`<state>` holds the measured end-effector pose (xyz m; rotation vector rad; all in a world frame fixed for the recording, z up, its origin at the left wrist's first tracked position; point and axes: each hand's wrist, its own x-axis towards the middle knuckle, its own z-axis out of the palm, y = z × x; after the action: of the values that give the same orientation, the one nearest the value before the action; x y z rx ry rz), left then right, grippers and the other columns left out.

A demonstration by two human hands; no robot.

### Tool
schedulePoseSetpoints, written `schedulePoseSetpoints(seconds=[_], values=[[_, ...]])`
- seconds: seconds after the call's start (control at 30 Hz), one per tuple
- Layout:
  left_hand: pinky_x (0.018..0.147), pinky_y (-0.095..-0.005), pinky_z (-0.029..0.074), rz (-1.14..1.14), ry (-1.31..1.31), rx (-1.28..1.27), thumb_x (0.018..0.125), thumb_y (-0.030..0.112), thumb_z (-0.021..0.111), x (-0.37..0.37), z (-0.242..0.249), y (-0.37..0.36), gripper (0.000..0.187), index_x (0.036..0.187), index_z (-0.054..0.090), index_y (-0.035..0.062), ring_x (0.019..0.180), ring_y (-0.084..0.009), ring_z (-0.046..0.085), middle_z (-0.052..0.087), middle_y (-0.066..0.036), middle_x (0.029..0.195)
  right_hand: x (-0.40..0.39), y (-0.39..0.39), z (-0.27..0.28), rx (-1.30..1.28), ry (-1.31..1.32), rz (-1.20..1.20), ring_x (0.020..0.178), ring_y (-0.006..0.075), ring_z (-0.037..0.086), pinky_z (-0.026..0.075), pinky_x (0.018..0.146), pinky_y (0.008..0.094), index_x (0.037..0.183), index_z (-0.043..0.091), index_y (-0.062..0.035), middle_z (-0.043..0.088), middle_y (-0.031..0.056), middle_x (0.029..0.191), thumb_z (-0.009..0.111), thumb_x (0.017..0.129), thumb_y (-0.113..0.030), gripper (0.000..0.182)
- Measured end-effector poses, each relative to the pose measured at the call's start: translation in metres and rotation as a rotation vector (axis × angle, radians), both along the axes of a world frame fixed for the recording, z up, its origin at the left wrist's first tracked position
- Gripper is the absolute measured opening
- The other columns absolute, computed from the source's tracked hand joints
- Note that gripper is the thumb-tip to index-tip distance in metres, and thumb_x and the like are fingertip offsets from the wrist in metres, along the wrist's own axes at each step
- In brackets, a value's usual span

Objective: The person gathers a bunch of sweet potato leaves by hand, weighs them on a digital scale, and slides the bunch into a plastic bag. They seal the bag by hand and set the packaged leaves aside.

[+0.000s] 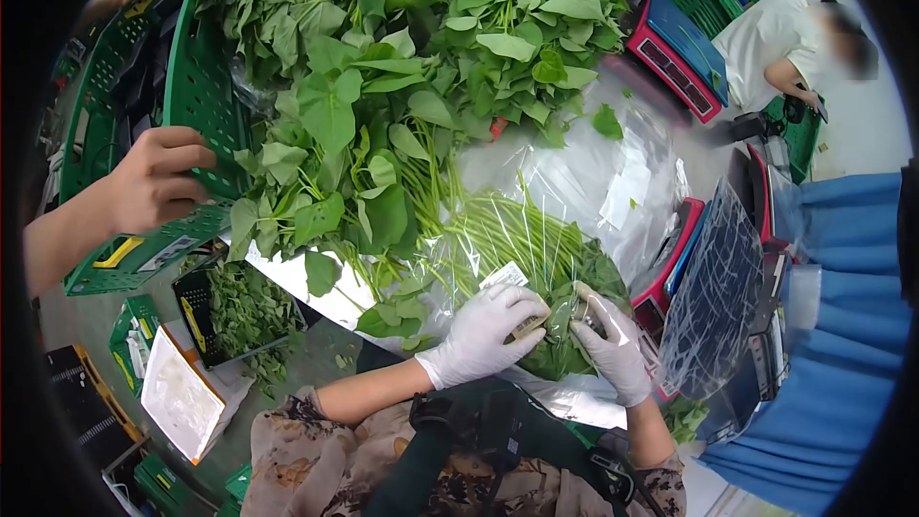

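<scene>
My left hand (pixel 486 333), in a white glove, is closed with its fingers curled over a small tan, printed-looking piece (pixel 529 325) that I cannot make out fully. My right hand (pixel 613 345), also gloved, has its fingers bent onto the clear plastic bag (pixel 546 239). Inside this bag lies a bundle of leafy greens (pixel 498 230), stems toward the far side and leaves near me. A white printed label (pixel 504 276) sits on the bag just beyond my left fingers. Loose leafy greens (pixel 383 144) are heaped beyond the bag.
At the left, another person's hand (pixel 158 182) is at a green crate (pixel 206 86). Red-edged scales (pixel 675 57) stand to the right. A person in white (pixel 771 48) is at the far right. Crumpled plastic film (pixel 613 172) covers the table. A blue cloth (pixel 852 325) hangs at right.
</scene>
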<state>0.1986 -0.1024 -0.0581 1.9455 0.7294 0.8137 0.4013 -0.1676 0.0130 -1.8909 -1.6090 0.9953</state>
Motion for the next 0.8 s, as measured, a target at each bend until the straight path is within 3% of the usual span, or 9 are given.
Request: schedulePoseSetpoints(seconds=[0.2,0.3,0.4,0.5,0.8], values=[[0.086,-0.0384,0.049,0.01,-0.024,-0.071,0.081,0.02,0.072,0.002,-0.005,-0.001,0.028,0.105,0.064,0.0093,0.098,-0.0278,0.061,0.062,-0.007,0.103,-0.011,0.004,-0.008,-0.017,0.078,-0.279,0.086,0.009,0.061,0.049,0.079,0.0242,0.123,0.062,0.001,0.068,0.0059,0.102,0.064,0.088,-0.003,0.035],[0.087,-0.0389,0.048,-0.008,-0.036,-0.06,0.081,0.022,0.072,0.004,-0.004,-0.002,0.031,0.107,0.063,0.0083,0.1,-0.0286,0.06,0.062,-0.008,0.104,-0.014,0.008,-0.013,-0.005,-0.096,-0.209,0.076,0.0122,0.061,0.05,0.073,0.0272,0.117,0.065,-0.0026,0.07,0.0086,0.1,0.065,0.089,-0.007,0.029],[0.087,-0.0393,0.048,-0.009,-0.056,-0.053,0.081,0.024,0.073,0.004,-0.005,-0.004,0.033,0.108,0.062,0.008,0.101,-0.0293,0.059,0.061,-0.009,0.105,-0.017,0.001,-0.024,0.073,-0.036,-0.313,0.075,0.0118,0.059,0.048,0.071,0.0258,0.109,0.069,-0.0021,0.07,0.0085,0.096,0.066,0.086,-0.004,0.023],[0.087,-0.0397,0.048,-0.016,-0.062,-0.059,0.081,0.022,0.072,0.003,-0.006,-0.004,0.032,0.108,0.062,0.0083,0.102,-0.0293,0.059,0.061,-0.008,0.106,-0.025,-0.003,-0.022,0.148,-0.021,-0.416,0.076,0.012,0.058,0.046,0.071,0.025,0.101,0.071,-0.002,0.068,0.0082,0.094,0.068,0.083,0.0,0.018],[0.086,-0.0393,0.048,-0.024,-0.137,-0.019,0.08,0.016,0.071,0.003,-0.006,-0.003,0.027,0.105,0.063,0.0089,0.101,-0.0284,0.06,0.061,-0.007,0.107,-0.029,-0.014,-0.034,0.373,-0.048,-0.454,0.091,0.0198,0.061,0.047,0.082,0.0298,0.099,0.069,-0.0038,0.065,0.0077,0.099,0.067,0.083,0.002,0.017]])
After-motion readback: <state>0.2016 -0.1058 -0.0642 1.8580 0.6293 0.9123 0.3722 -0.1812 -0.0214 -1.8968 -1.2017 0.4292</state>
